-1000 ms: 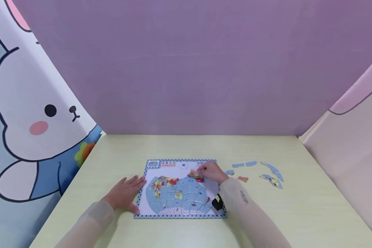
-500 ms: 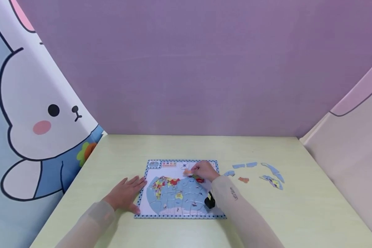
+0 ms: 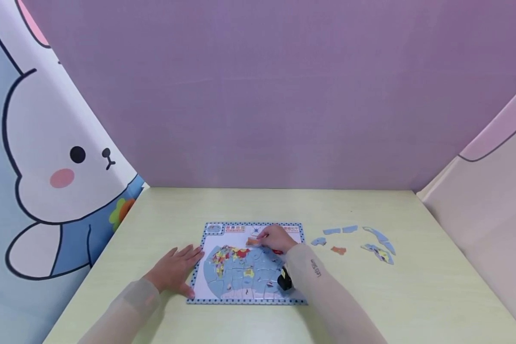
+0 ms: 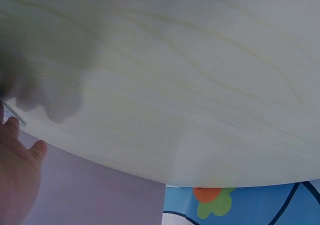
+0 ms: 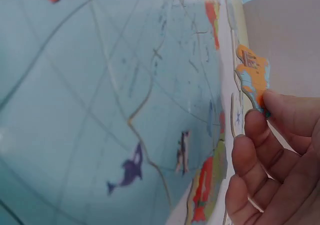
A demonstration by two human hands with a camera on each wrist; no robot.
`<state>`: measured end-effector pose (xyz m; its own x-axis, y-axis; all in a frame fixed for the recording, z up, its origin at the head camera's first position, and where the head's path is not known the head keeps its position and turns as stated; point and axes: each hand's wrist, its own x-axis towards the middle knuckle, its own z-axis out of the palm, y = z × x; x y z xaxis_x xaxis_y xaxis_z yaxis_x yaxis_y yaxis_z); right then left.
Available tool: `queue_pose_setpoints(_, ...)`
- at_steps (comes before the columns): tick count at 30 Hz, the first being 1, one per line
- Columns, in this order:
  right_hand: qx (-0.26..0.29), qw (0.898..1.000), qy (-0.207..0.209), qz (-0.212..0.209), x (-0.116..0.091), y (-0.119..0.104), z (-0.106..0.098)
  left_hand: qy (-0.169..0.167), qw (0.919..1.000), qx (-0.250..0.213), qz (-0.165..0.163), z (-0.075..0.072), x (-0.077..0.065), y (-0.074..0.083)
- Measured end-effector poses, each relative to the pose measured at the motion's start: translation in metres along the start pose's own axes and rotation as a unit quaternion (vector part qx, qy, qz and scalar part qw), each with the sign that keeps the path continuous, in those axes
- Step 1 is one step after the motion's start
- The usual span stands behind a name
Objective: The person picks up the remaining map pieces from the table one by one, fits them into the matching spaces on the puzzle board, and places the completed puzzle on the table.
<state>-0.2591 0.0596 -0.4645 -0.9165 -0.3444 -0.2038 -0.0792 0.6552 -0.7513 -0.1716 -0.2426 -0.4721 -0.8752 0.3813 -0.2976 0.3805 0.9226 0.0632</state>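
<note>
A world map jigsaw puzzle point(image 3: 258, 270) lies on the table, its white board point(image 3: 199, 284) framed by a dotted blue border. My left hand point(image 3: 172, 270) rests with spread fingers at the board's left edge; only part of it shows in the left wrist view. Over the upper middle of the board, my right hand point(image 3: 277, 238) pinches an orange puzzle piece point(image 5: 255, 74) with blue edges between thumb and forefinger. In the right wrist view that piece is tilted up, raised above the joined blue sea pieces point(image 5: 125, 110). The right hand covers part of the map's upper right.
Several loose puzzle pieces lie on the table right of the board: blue strips point(image 3: 340, 230), an orange piece point(image 3: 338, 250), and a blue and yellow piece point(image 3: 377, 253). A purple backdrop point(image 3: 279, 95) stands behind the table point(image 3: 430, 286), with a rabbit-print cloth point(image 3: 38, 138) on the left.
My right hand has moved left across the top of the board, carrying the orange puzzle piece from the right part toward the middle. The left hand stays at the board's edge.
</note>
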Motion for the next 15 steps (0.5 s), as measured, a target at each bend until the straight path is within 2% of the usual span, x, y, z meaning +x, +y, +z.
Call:
queue_pose_setpoints(11,-0.002,1.000,0.009,-0.005,0.001,-0.007,0.009,0.004,1.0000,0.007,0.003,-0.001,-0.002,0.001)
queue_pose_setpoints(15,0.007,1.000,0.008,0.005,-0.001,-0.011,0.010,0.007,0.9999,0.012,0.006,-0.001,-0.001,0.001)
